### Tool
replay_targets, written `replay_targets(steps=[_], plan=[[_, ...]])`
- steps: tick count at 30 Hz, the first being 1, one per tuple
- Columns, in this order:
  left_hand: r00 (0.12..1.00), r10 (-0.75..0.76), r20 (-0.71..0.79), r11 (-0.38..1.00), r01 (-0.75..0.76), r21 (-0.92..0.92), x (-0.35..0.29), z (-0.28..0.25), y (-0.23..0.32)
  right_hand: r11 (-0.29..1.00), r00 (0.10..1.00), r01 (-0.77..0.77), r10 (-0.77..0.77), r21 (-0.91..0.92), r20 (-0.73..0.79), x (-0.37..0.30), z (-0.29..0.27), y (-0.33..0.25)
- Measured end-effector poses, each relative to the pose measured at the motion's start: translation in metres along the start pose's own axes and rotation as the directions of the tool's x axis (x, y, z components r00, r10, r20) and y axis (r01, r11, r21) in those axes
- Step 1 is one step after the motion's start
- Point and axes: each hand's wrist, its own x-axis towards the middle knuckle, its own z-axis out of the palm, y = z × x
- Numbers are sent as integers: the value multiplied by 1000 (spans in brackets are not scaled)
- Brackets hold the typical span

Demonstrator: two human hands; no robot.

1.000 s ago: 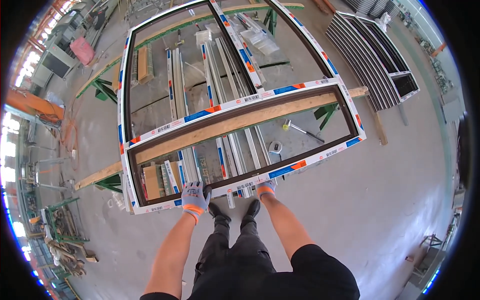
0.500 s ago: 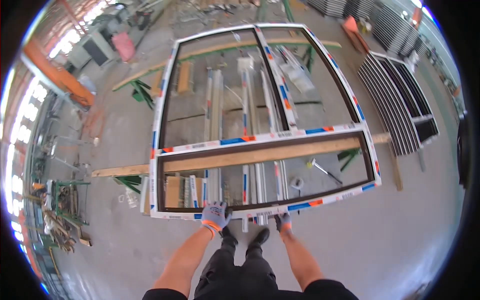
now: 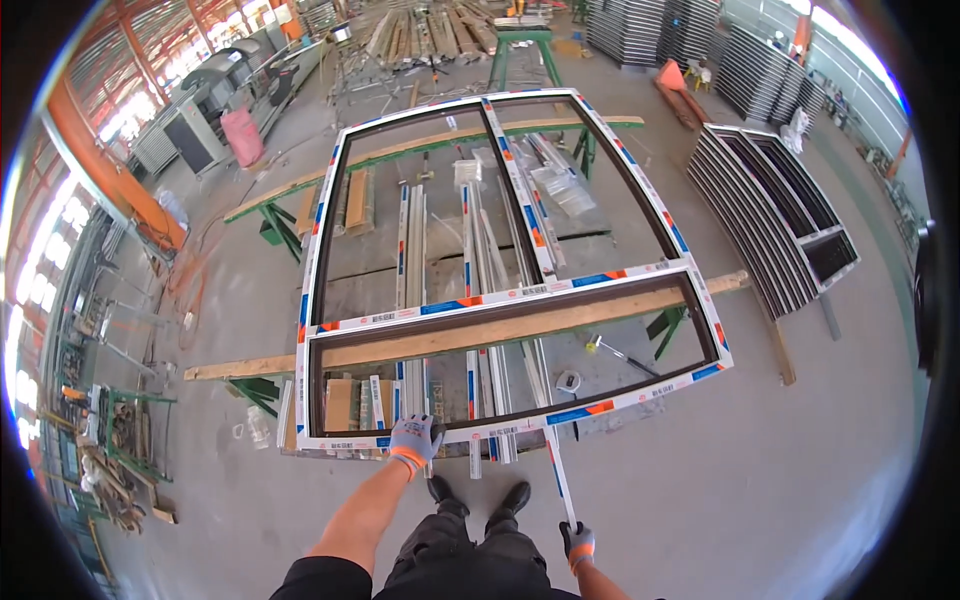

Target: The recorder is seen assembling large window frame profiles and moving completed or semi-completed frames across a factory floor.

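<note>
A large window frame (image 3: 590, 411) lies flat in front of me, white with blue and orange printed film and dark inner edges. Crossbars split it into three openings. My left hand (image 3: 415, 438), in a grey glove with an orange cuff, is closed over its near bar. Lower right, my gloved right hand (image 3: 577, 541) grips the near end of a long narrow profile strip (image 3: 561, 480). This white strip with blue film slants out from beneath the frame's near bar; its far part shows through the near opening.
Two wooden beams (image 3: 225, 370) on green trestles (image 3: 280, 228) carry the frame. Several long profiles (image 3: 473, 385), cardboard pieces (image 3: 341, 405) and a hammer (image 3: 620, 355) lie below it. Stacked dark frames (image 3: 765, 220) stand right; a wood rack (image 3: 110, 450) stands left.
My right hand has moved from the frame's near edge down toward me, drawing the strip out. The left hand stays on the near bar. My view has tilted up, showing more of the hall.
</note>
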Motion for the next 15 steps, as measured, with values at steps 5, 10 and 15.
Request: replay_targets(steps=[5, 10, 15], plan=[[996, -25, -85, 999, 21, -46, -10, 4, 24, 985, 979, -145, 156, 94, -130, -63, -47, 52], [989, 14, -145, 1000, -12, 14, -23, 31, 36, 941, 922, -290, 324, 172, -215, -127, -54, 123], [990, 3, -143, 1000, -4, -5, -25, 32, 40, 873, 855, -271, 411, 405, -316, -179, -20, 168]])
